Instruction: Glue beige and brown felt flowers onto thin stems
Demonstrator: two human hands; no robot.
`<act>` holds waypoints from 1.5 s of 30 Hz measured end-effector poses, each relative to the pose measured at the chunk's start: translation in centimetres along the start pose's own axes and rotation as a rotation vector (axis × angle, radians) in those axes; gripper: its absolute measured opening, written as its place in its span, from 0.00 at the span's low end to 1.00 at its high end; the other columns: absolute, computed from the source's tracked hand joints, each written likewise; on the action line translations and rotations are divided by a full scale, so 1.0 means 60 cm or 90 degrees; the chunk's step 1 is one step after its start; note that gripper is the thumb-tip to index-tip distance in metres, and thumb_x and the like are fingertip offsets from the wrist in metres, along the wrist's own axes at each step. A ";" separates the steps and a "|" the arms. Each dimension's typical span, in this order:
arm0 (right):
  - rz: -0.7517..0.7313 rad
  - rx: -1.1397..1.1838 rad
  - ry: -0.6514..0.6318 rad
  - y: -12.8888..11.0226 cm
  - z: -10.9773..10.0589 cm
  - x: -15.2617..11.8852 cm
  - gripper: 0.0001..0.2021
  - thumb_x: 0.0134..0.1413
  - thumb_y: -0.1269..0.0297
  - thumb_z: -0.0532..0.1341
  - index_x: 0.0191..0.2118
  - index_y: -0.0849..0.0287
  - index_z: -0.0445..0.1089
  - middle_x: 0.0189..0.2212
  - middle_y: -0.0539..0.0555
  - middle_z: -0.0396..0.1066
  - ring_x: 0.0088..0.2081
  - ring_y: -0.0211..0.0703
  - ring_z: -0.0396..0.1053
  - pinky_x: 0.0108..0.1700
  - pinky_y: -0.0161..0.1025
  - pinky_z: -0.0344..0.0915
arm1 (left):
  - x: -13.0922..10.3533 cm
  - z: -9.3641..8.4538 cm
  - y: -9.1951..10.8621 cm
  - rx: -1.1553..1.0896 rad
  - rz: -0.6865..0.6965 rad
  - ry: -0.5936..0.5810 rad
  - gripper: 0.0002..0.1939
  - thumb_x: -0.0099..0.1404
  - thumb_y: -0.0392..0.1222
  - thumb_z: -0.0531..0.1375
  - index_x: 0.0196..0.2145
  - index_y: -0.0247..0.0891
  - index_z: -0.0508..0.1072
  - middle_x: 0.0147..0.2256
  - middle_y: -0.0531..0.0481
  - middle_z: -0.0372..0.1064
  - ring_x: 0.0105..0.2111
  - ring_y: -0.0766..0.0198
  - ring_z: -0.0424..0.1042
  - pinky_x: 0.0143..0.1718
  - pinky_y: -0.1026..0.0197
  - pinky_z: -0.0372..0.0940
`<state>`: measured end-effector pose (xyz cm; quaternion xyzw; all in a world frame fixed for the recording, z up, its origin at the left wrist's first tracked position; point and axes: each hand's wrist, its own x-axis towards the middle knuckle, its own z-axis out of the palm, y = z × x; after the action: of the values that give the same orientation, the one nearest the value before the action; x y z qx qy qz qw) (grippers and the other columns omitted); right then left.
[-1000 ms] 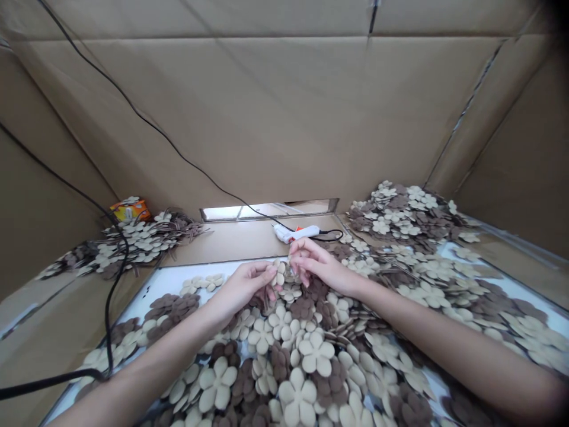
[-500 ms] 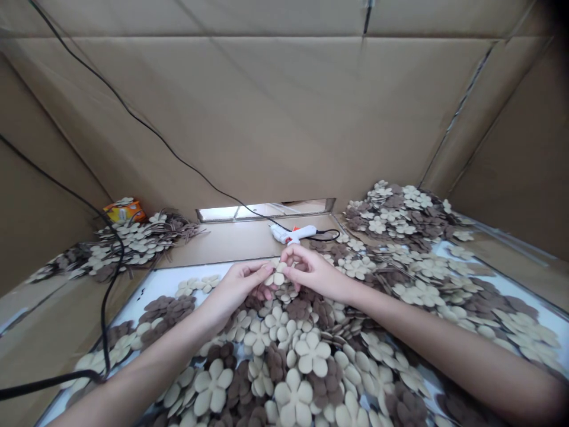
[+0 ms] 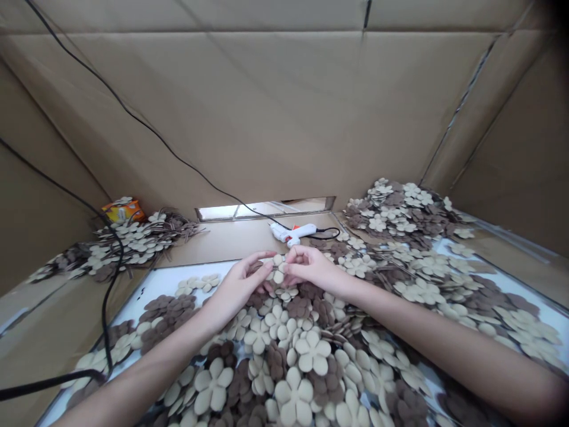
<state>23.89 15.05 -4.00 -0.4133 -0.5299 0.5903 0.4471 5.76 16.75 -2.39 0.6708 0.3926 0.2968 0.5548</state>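
Observation:
Between my two hands, at the centre of the head view, is a small cream flower. My left hand pinches its left side with thumb and fingers. On its other side, my right hand grips the edge with thumb and curled fingers. Loose cream flowers and brown flowers lie heaped under and in front of both hands. Just beyond the fingertips rests a white glue gun with an orange-red part.
Cardboard walls surround the work surface. A black cable crosses the left side. More flowers are piled at the back right and back left, beside an orange packet.
The fingers of my left hand have shifted and its index finger now reaches over the top of the flower. The flower has turned slightly between my hands.

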 end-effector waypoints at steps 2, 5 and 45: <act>0.039 0.039 0.039 -0.004 0.005 0.000 0.11 0.43 0.67 0.67 0.26 0.61 0.62 0.21 0.46 0.71 0.25 0.33 0.73 0.33 0.32 0.70 | 0.001 -0.001 -0.003 0.024 0.035 0.033 0.24 0.61 0.51 0.57 0.51 0.36 0.65 0.33 0.49 0.70 0.32 0.63 0.69 0.33 0.64 0.63; 0.074 0.072 0.078 -0.009 0.012 -0.004 0.10 0.43 0.72 0.65 0.25 0.61 0.61 0.20 0.47 0.71 0.24 0.33 0.73 0.33 0.32 0.71 | 0.000 -0.001 -0.008 0.070 0.101 0.071 0.21 0.61 0.49 0.58 0.50 0.37 0.66 0.43 0.46 0.68 0.43 0.60 0.67 0.42 0.62 0.62; -0.157 -0.100 0.009 -0.006 0.018 -0.022 0.06 0.54 0.66 0.59 0.38 0.59 0.66 0.29 0.49 0.69 0.32 0.36 0.68 0.37 0.35 0.65 | -0.009 -0.022 0.005 0.409 0.414 0.151 0.04 0.59 0.41 0.62 0.33 0.40 0.76 0.36 0.48 0.71 0.41 0.59 0.68 0.45 0.58 0.61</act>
<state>23.23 13.51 -3.53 -0.3829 -0.6183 0.4843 0.4864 4.42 16.97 -1.80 0.8580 0.2952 0.3933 0.1487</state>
